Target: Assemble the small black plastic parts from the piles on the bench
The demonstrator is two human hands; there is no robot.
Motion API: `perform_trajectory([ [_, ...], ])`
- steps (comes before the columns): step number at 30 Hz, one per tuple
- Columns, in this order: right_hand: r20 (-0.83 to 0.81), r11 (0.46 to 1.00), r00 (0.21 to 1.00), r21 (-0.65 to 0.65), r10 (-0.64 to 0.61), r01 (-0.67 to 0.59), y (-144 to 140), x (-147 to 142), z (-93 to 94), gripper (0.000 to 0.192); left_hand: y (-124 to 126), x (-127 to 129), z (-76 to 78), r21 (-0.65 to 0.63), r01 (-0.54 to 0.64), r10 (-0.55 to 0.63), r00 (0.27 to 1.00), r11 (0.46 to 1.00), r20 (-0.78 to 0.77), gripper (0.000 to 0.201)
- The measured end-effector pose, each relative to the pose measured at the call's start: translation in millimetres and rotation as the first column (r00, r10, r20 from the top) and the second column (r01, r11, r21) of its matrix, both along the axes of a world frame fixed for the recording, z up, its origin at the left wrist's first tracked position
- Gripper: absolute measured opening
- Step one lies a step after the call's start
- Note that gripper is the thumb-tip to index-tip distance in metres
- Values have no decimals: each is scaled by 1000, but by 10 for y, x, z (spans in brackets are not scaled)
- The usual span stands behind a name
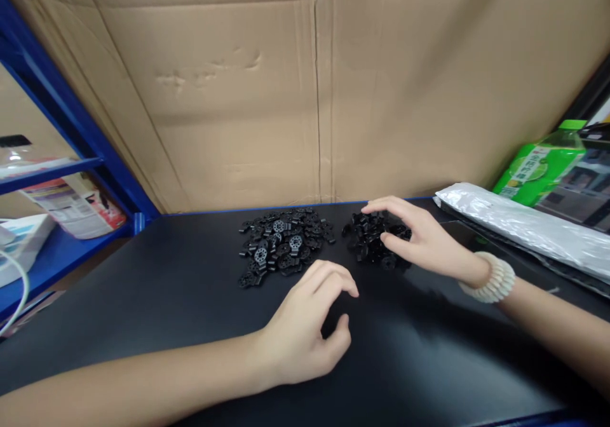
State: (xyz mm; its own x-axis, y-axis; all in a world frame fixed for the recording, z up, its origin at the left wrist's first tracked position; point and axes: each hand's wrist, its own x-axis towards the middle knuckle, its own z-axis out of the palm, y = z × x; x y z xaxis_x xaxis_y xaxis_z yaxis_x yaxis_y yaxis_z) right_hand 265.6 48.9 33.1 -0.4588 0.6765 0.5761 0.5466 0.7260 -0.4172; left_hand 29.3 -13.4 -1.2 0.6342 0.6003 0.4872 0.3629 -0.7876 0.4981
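While the left hand [305,328] hovers loosely curled and empty, right hand [419,236] fingers [381,206] spread over the smaller pile of black parts [369,239].

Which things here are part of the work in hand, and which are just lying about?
In hand: right hand on the right pile of black parts; left hand near the left pile.
Lying about: silver bag, green bottle, shelf, cardboard.

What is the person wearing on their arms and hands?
Both forearms are bare, with no sleeves in view, and there are no gloves on the left hand or right hand. The right wrist carries a pale, ribbed coil bracelet. No rings or watch show.
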Motion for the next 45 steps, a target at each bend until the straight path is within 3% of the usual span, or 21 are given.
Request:
perform_trajectory([
  [3,-153,991,986,-112,59,-77,-242,-237,-46,33,-19,2,-6,67,1,10,986,998,-167,32],
  [6,-214,953,966,-234,146,-195,-425,-407,-105,31,-47,-13,-8,210,-40,105,945,977,-309,31],
  [8,-232,926,959,-297,165,-232,-468,-454,-152,30,-60,-26,4,373,2,150,914,928,-377,28],
  [11,-296,869,946,-426,130,-252,-433,-468,-245,24,-20,-48,62,594,60,246,873,802,-421,13],
  [15,-340,776,936,-564,92,-281,-352,-488,-382,20,214,-113,192,688,-157,557,722,709,-409,12],
  [18,-354,748,931,-593,91,-298,-338,-516,-434,26,449,-213,250,681,-302,672,639,667,-375,11],
  [21,-364,747,927,-590,94,-307,-349,-529,-439,30,624,-320,244,641,-335,658,659,691,-365,12],
  [25,-371,734,923,-597,104,-323,-348,-533,-433,33,697,-376,218,571,-309,555,765,761,-326,9],
  [27,-429,697,901,-628,61,-346,-339,-538,-428,28,654,-343,222,533,-282,480,832,797,-278,12],
  [31,-644,505,760,-686,-85,-524,-332,-548,-395,25,417,-179,211,393,-198,266,956,898,-126,17],
  [33,-716,386,695,-660,-61,-645,-338,-543,-372,24,269,-94,168,201,-120,113,993,972,43,18],
  [35,-737,293,676,-645,8,-706,-347,-530,-353,19,145,-37,107,36,-42,35,982,998,186,21],
  [39,-728,204,681,-656,84,-726,-357,-494,-329,12,31,-4,3,-101,-6,39,944,995,327,22],
  [43,-759,89,644,-638,95,-765,-357,-486,-316,14,26,-8,-17,-122,25,23,927,992,374,23],
  [45,-762,59,643,-640,84,-766,-355,-497,-318,15,31,-7,-9,-130,24,27,927,991,373,24],
])
